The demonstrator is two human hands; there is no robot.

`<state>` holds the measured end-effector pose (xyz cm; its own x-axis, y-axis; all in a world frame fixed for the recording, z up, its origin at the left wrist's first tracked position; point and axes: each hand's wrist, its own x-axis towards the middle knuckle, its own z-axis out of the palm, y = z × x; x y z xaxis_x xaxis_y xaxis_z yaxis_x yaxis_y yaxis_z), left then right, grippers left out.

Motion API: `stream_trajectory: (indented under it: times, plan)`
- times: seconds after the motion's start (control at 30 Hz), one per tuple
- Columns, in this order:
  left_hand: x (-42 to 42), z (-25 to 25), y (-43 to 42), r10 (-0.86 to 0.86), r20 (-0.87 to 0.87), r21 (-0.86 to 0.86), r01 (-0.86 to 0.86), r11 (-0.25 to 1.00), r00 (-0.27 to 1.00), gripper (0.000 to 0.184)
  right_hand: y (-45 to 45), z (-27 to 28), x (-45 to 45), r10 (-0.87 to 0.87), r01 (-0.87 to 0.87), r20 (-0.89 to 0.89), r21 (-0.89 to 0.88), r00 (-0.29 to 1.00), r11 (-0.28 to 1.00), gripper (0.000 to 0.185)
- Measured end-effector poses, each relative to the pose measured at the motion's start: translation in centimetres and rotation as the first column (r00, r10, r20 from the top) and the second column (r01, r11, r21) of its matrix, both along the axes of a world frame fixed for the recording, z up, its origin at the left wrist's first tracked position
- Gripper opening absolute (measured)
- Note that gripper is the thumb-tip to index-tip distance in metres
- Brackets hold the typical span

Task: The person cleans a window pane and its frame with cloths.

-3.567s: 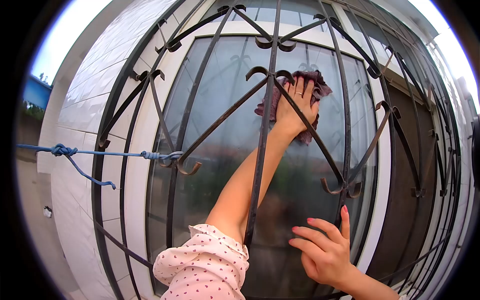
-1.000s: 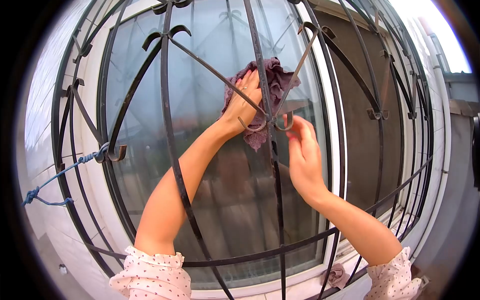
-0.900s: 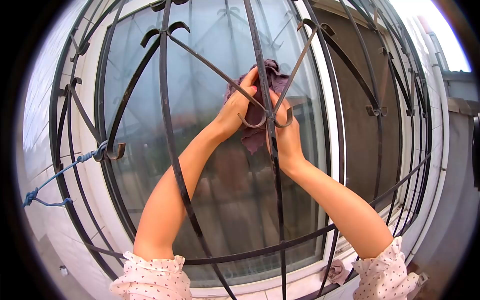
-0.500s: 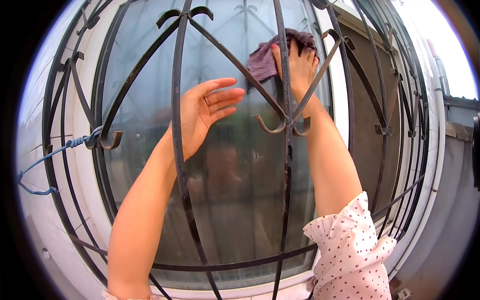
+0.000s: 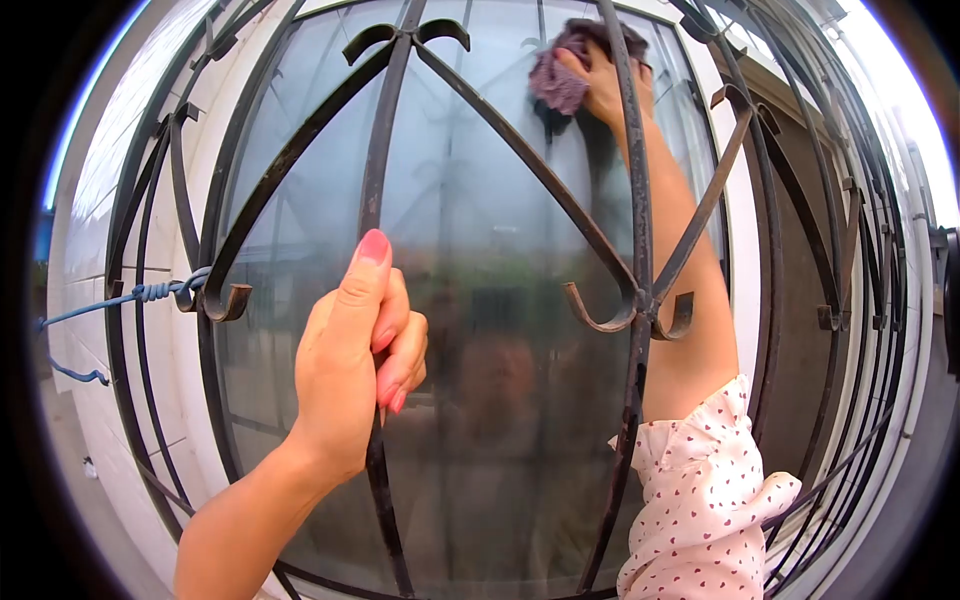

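My left hand (image 5: 355, 360) is wrapped round a black vertical bar (image 5: 380, 160) of the window grille, thumb lying up along the metal. Through the grille reaches my right arm, and my right hand (image 5: 608, 88) grips a bunched purple-brown cloth (image 5: 560, 78). The cloth is pressed against the upper right part of the window glass (image 5: 470, 290), which mirrors the bars and a blurred figure. One bar passes in front of my right wrist and partly covers it.
Scrolled iron pieces (image 5: 605, 315) stick out from the grille at mid height. A blue wire (image 5: 150, 292) is twisted round the grille at the left. White tiled wall (image 5: 95, 240) stands left of the frame, and a brown mesh panel (image 5: 795, 260) is at the right.
My left hand, open before near the glass, has closed round a grille bar. My right hand has moved the cloth upward on the pane and bunched it more. The view has shifted slightly.
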<state>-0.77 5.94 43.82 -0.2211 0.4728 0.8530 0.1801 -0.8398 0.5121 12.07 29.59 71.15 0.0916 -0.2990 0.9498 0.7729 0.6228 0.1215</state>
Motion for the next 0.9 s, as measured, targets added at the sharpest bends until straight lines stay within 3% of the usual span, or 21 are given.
stream_trajectory:
  times: [0.03,0.07,0.1,0.13,0.17,0.27,0.33,0.37,0.47,0.57,0.6,0.63,0.67,0.7,0.73,0.77,0.8,0.87,0.9]
  plan:
    - [0.1,0.0,0.0,0.030,-0.001,0.005,-0.030,1.000,1.000,0.049,0.6,1.0,-2.7,0.009,-0.016,0.044,0.157,0.999,0.988,0.063]
    - [0.3,-0.1,0.1,0.048,0.029,0.012,-0.049,0.999,0.998,0.049,-2.5,-1.3,-3.7,0.063,-0.099,0.194,0.185,0.979,0.978,0.064]
    - [0.2,-0.1,0.3,0.014,0.044,0.032,-0.015,0.999,0.999,0.049,-4.9,-3.4,-5.3,0.012,-0.066,0.293,0.172,0.956,0.983,0.063]
    - [0.1,-0.2,0.4,-0.021,0.056,0.046,0.019,0.999,0.998,0.049,-5.3,-4.8,-7.5,0.015,-0.166,0.436,0.310,0.900,0.936,0.061]
    - [0.2,-0.3,0.5,-0.065,0.073,0.065,0.060,0.996,0.995,0.048,-7.2,-7.5,-8.6,-0.007,-0.189,0.573,0.282,0.820,0.941,0.058]
    - [0.4,-0.3,0.5,-0.078,0.081,0.061,0.073,0.995,0.994,0.048,-6.5,-8.1,-11.1,-0.059,-0.316,0.617,0.479,0.784,0.819,0.057]
    - [0.0,-0.4,0.1,-0.096,0.046,0.050,0.094,0.994,0.994,0.048,-4.8,-4.6,-7.2,-0.015,-0.183,0.418,0.428,0.908,0.885,0.055]
    - [0.1,-0.3,0.0,-0.088,0.046,0.030,0.086,0.996,0.995,0.048,-2.8,-2.6,-4.4,-0.011,-0.054,0.167,0.381,0.986,0.923,0.053]
    - [0.1,-0.2,-0.1,-0.033,0.044,0.019,0.032,0.999,0.998,0.049,1.1,-1.1,4.5,-0.018,-0.023,-0.264,-0.154,0.964,0.988,0.061]
    - [-0.5,-0.3,0.2,-0.036,-0.022,0.027,0.036,0.999,0.999,0.047,2.2,0.4,3.4,-0.221,0.148,-0.334,-0.232,0.916,0.961,0.071]
    - [-0.5,-0.3,0.1,-0.031,-0.020,0.029,0.031,0.999,0.999,0.047,0.4,0.1,2.1,-0.194,0.158,-0.179,-0.199,0.965,0.967,0.073]
    - [-0.4,-0.3,0.1,-0.020,-0.009,0.030,0.020,0.999,1.000,0.047,2.1,2.7,-0.8,-0.148,0.150,-0.062,0.035,0.987,0.988,0.069]
    - [-0.3,-0.3,0.1,-0.014,0.002,0.027,0.014,1.000,1.000,0.047,-1.6,0.2,-4.0,-0.200,0.186,0.048,0.204,0.979,0.961,0.057]
    - [-0.3,-0.3,0.1,-0.019,0.004,0.022,0.019,1.000,1.000,0.047,-4.4,-1.7,-7.0,-0.047,-0.048,0.274,0.330,0.961,0.943,0.048]
    - [-0.4,-0.3,0.2,-0.013,0.003,0.024,0.013,1.000,1.000,0.047,-4.1,-2.2,-11.3,-0.093,-0.065,0.248,0.563,0.964,0.824,0.043]
    - [-0.5,-0.3,0.2,-0.010,-0.003,0.031,0.011,0.999,1.000,0.047,-7.1,-5.6,-12.2,0.025,-0.313,0.579,0.403,0.815,0.860,0.044]
    - [-0.4,-0.4,0.2,-0.016,0.017,0.026,0.015,1.000,1.000,0.047,-9.1,-9.1,-12.3,-0.153,-0.178,0.611,0.446,0.776,0.877,0.049]
    - [-0.3,-0.4,0.2,-0.017,0.038,0.032,0.015,0.999,0.999,0.047,-9.1,-12.8,-12.5,-0.131,-0.344,0.755,0.437,0.643,0.831,0.050]
    - [-0.4,-0.4,0.3,-0.020,0.024,0.048,0.019,0.999,1.000,0.047,-8.6,-12.7,-11.8,-0.099,-0.366,0.727,0.453,0.680,0.813,0.046]
